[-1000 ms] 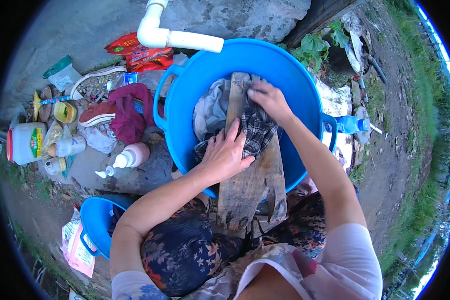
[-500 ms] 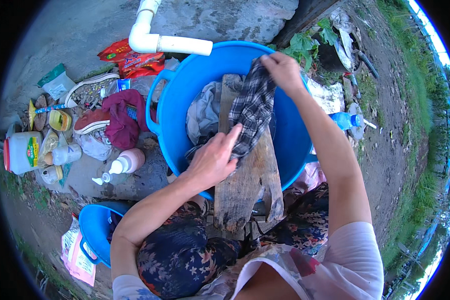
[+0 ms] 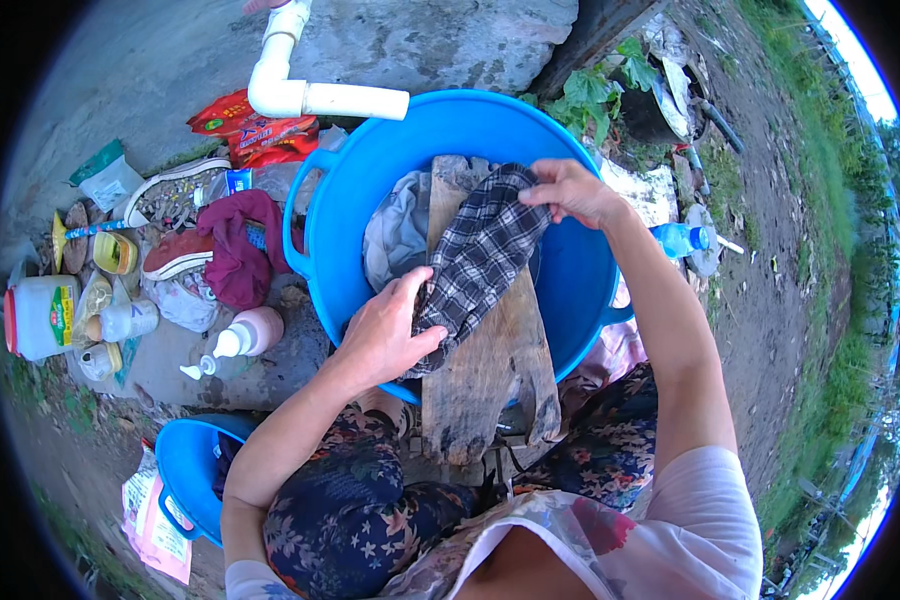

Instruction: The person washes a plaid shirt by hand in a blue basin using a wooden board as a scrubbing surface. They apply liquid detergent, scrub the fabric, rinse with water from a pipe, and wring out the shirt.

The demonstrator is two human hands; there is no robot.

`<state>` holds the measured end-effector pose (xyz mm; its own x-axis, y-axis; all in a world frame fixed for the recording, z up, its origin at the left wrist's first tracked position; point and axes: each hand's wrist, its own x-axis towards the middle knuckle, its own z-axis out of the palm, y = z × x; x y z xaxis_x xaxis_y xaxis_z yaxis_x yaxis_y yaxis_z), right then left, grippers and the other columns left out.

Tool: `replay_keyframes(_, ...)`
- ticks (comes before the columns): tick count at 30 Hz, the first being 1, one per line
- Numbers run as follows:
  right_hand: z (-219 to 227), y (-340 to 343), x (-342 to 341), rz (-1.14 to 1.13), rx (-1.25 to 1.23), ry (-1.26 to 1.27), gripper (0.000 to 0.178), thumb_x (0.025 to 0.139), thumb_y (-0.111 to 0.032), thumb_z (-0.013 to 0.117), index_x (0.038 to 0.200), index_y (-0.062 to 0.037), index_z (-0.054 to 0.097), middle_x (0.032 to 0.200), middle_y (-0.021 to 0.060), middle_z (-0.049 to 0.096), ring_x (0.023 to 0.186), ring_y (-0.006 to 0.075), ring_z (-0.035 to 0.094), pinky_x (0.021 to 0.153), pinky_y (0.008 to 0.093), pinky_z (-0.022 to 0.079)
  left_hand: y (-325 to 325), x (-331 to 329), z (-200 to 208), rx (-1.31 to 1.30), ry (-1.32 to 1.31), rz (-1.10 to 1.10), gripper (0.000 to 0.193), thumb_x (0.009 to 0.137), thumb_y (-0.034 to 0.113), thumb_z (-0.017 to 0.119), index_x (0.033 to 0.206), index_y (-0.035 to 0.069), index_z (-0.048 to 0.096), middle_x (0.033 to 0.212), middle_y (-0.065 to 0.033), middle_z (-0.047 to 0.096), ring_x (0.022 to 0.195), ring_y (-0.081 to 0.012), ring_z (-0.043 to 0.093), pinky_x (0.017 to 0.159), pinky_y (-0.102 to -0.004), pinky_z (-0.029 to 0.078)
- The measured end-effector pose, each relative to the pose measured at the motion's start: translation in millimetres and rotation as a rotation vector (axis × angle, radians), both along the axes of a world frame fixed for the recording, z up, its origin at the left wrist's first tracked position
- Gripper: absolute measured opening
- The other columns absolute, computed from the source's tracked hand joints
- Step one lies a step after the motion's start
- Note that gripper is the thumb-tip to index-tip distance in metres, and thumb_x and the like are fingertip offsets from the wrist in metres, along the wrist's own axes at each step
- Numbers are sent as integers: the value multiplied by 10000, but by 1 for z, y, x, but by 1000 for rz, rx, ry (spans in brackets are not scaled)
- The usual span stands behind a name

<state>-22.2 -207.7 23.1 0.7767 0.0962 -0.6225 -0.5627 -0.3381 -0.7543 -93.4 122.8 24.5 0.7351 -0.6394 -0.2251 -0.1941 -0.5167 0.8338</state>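
Note:
A dark checked cloth (image 3: 478,255) is stretched slantwise over a worn wooden board (image 3: 485,370). My right hand (image 3: 573,192) pinches its upper right end between thumb and fingers. At the lower left end, my left hand (image 3: 388,330) grips the cloth, thumb on top; some of its fingers are hidden. The board leans in a large blue tub (image 3: 320,215), its lower end sticking out over the near rim toward my lap. Grey-white wet cloth (image 3: 395,225) lies in the tub, left of the board.
A white pipe (image 3: 355,101) ends above the tub's far rim. Left stand a pump bottle (image 3: 255,332), a maroon cloth (image 3: 240,245), shoes and a white jug (image 3: 45,318). A smaller blue tub (image 3: 195,470) sits lower left; a blue bottle (image 3: 678,240) lies right.
My right hand has come down toward me with its end of the cloth. The cloth now lies flatter and wider across the board, and my left hand has shifted slightly left and down.

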Motion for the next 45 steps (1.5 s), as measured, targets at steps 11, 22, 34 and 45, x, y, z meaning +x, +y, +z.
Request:
replay_keyframes(11, 11, -5, 9, -69, -280, 179, 366, 831, -376, 687, 1048, -84, 644, 959, 62, 623, 811, 181, 624, 640, 330, 550, -7, -6, 35, 189, -269, -393, 721, 768, 233, 722, 1413, 107, 425, 866, -123, 500, 822, -303, 586, 701, -422, 483)
replay_keyframes(22, 5, -14, 7, -200, 249, -98, 194, 865, -227, 683, 981, -95, 601, 996, 41, 633, 887, 170, 615, 752, 388, 510, -15, -16, 25, 150, -218, -231, 704, 798, 252, 681, 1412, 66, 393, 887, -168, 568, 791, -348, 626, 666, -457, 494)
replay_keyframes(34, -40, 64, -9, 114, -754, -417, 444, 653, -296, 770, 1008, -53, 660, 1049, 163, 671, 952, 355, 653, 817, 419, 535, -34, -20, 12, 119, -512, -168, 748, 706, 275, 763, 1338, 21, 454, 1443, -268, 237, 1333, -453, 265, 1078, -518, 272)
replay_keyframes(45, -65, 90, -5, -268, -995, -519, 275, 767, -348, 708, 960, -159, 660, 1049, 83, 640, 1054, 325, 542, 843, 491, 421, -41, -2, -10, 232, -178, -408, 979, 783, 418, 679, 1489, -7, 149, 1509, -316, 141, 1433, -429, 96, 1143, -514, 174)
